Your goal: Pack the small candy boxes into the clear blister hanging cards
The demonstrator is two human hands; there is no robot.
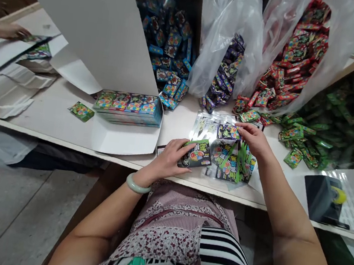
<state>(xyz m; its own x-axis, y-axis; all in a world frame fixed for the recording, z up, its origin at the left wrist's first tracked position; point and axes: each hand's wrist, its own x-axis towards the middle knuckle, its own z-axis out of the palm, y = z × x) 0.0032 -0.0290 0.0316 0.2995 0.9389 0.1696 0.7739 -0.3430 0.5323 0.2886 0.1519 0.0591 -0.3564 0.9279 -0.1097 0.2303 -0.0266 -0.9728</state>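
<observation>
**White bench (179, 124) was busy in 4 packet colours**

Nearest, 1 pale green bangle (137, 183) circled the wrist of the left hand (171, 156), which gripped 1 black pouch (196, 155) with a green edge over the bench's front. The right hand (253, 139) pinched 1 purple packet (227, 132) between thumb and fingers, just above a pile of green-and-black pouches (231, 169), too overlapped to count. Their large lettering was too small to read, as was the held pouch's.

To the right sat 1 black dispenser (317, 197) with 1 yellow core. To the left, 1 loose green packet (82, 111) lay near 1 multicoloured stack (129, 103) on white card (124, 139).

Behind were 4 heaps, their packets uncountable: blue heap (173, 84), purple heap (224, 80), red heap (296, 65) and green heap (303, 141). The purple and red ones spilled from 2 clear plastic bags (205, 63). At far left, 1 hand of another person (13, 31) touched a green pouch (35, 38); its grip could not be told.
</observation>
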